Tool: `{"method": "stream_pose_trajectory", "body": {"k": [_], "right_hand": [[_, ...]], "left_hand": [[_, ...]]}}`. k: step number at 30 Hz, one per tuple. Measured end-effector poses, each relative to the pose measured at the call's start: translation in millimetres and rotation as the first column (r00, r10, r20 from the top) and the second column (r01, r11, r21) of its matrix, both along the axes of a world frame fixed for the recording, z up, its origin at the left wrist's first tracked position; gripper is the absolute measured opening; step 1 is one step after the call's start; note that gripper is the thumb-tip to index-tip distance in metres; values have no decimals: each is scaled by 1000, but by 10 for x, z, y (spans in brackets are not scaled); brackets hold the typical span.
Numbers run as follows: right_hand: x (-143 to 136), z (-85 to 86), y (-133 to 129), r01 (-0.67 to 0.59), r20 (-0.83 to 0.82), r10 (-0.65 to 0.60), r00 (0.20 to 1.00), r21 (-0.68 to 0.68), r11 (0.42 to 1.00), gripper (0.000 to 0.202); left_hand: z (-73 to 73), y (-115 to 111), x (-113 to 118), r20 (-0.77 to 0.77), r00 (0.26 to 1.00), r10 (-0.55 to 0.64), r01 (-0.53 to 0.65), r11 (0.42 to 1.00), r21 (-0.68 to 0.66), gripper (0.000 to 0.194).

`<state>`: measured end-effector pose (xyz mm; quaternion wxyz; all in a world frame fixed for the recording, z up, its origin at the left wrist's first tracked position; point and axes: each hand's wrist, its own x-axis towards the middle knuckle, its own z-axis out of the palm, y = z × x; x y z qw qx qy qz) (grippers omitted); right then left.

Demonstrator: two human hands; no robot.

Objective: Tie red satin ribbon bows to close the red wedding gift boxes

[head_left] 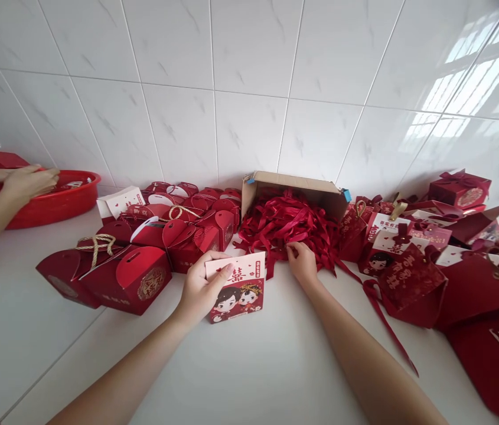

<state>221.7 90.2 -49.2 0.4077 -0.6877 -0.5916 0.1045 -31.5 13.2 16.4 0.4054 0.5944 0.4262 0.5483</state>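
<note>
A pink and red gift box, printed with two cartoon faces, is upright in my left hand, with the thumb across its front. Past it, a cardboard box lies open, spilling a heap of dark red ribbons. My right hand is at the front edge of that heap, its fingertips pinched at the ribbons; whether a strand is between them is too small to tell. One loose ribbon trails over the white table to the right of my right forearm.
Red boxes with gold cords stand at the left. Many red gift boxes and bags crowd the right side. Another person's hands are over a red basin at the far left. A tiled wall closes the back.
</note>
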Motion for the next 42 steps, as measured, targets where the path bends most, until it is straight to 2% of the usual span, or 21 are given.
{"method": "stream_pose_trajectory", "body": {"k": [4,7,11,16,20,24,26,27,28,29,31,33,35,37,39,41,42], "right_hand": [[-138,8,95,94,116,-80,990,-117,989,34],[-149,15,133,118,173,-86,981,-185,976,33],[-99,88,109,66,224,-12,975,-235,970,25],[-48,272,56,-13,272,102,957,-311,950,21],[31,551,-35,-35,275,126,953,-313,949,8],[144,984,-231,-123,230,171,958,-210,970,6],[167,1190,-361,-212,143,229,963,-122,970,6],[162,1273,-429,-303,36,305,952,-57,951,7],[145,1340,-495,-431,-138,432,891,39,902,8],[115,1389,-558,-546,-299,558,774,132,828,11],[20,1436,-666,-685,-541,710,450,300,664,18],[-112,1436,-748,-733,-671,712,205,377,566,25],[-260,1412,-809,-751,-758,652,15,422,508,31],[-395,1383,-860,-772,-809,573,-133,447,452,34],[-493,1354,-905,-792,-829,505,-240,468,392,35],[-550,1324,-942,-801,-821,477,-313,499,332,33],[-567,1308,-957,-802,-806,488,-337,517,300,30]], "left_hand": [[-8,3,4,-14,1000,14,-14,1000,8,31],[7,-2,12,-4,1000,19,-20,1000,-7,32],[36,-9,14,17,1000,12,-11,999,-32,34],[25,-5,10,27,1000,2,-1,999,-45,36],[0,1,9,18,1000,4,-3,999,-48,36],[-3,1,1,4,1000,0,0,999,-36,35],[-8,2,0,-8,1000,8,-8,1000,-11,33],[-15,6,1,-13,1000,25,-25,1000,18,33],[-26,13,3,-19,999,48,-47,997,54,33],[-41,24,6,-25,997,70,-67,993,95,33],[-68,52,7,-51,994,92,-81,978,192,36],[-66,75,-3,-107,986,130,-89,940,328,39],[1,66,-22,-149,957,251,-144,850,507,43],[143,-5,-36,-159,909,386,-190,722,666,40],[337,-141,-30,-188,882,432,-147,631,762,24],[535,-318,5,-223,881,417,-75,589,805,12],[621,-407,32,-233,894,383,-50,603,796,11]]}}
